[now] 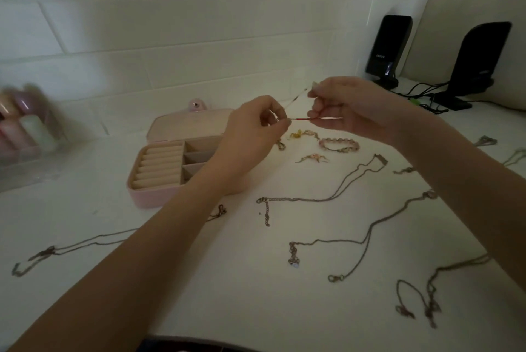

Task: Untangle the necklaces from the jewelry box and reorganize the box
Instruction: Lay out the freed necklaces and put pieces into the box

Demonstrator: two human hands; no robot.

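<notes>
- Two bare hands are raised above a white countertop [242, 280], close together, working on one thin strand.
- The left hand [253, 126] has its fingers curled, fingertips pinching one end of a red cord [303, 118].
- The right hand [350, 108] has its fingers curled round the cord's other end; its thumb and forefinger also pinch a pale thin strand [296, 98] that slants down toward the left hand.
- Just behind the left forearm sits the pink jewelry box [159, 169], lid open, showing cream ring rolls and small compartments.
- Below the hands lie a pink beaded bracelet [340, 144] and small gold-coloured pieces [304, 133].
- Nearer the viewer, several thin chain necklaces are spread apart on the surface: one in the middle [321, 198], one lower right [367, 240], one at far left [57, 250].
- At far left, a blurred clear organiser with pastel bottles [25, 126].
- At back right, two black speakers [388, 49] with cables, against a white tiled wall [170, 24].
</notes>
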